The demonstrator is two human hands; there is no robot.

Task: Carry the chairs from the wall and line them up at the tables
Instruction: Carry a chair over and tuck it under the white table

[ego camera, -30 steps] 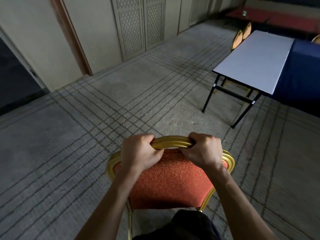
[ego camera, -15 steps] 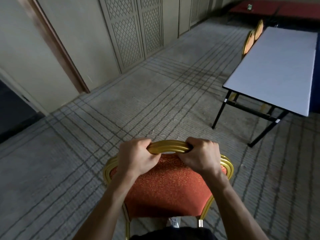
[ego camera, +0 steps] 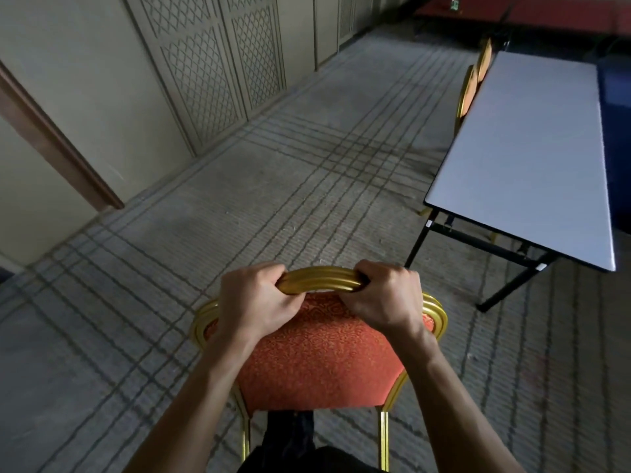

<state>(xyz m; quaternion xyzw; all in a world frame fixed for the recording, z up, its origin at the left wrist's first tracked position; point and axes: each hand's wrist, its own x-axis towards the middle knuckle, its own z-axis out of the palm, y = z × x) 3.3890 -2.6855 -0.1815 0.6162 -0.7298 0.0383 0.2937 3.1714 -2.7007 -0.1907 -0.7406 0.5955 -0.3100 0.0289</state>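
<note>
A chair (ego camera: 317, 356) with a gold frame and an orange patterned back is right in front of me, its back toward me. My left hand (ego camera: 254, 300) grips the top rail of the gold frame on the left. On the right of that rail, my right hand (ego camera: 384, 297) grips it too. A white folding table (ego camera: 532, 158) with black legs stands ahead on the right. Two matching gold chairs (ego camera: 473, 87) are lined up along its far left side. The seat of my chair is hidden behind its back.
A beige wall with lattice panels (ego camera: 211, 63) and a wooden door frame (ego camera: 54, 141) runs along the left. Striped grey carpet (ego camera: 273, 186) stretches between the wall and the table. A dark blue cloth (ego camera: 618, 107) lies right of the table, and red-covered tables (ego camera: 519, 11) stand at the back.
The table has grown nearer and shifted right in view as I walk forward with the chair. Both hands keep the same grip on the top rail.
</note>
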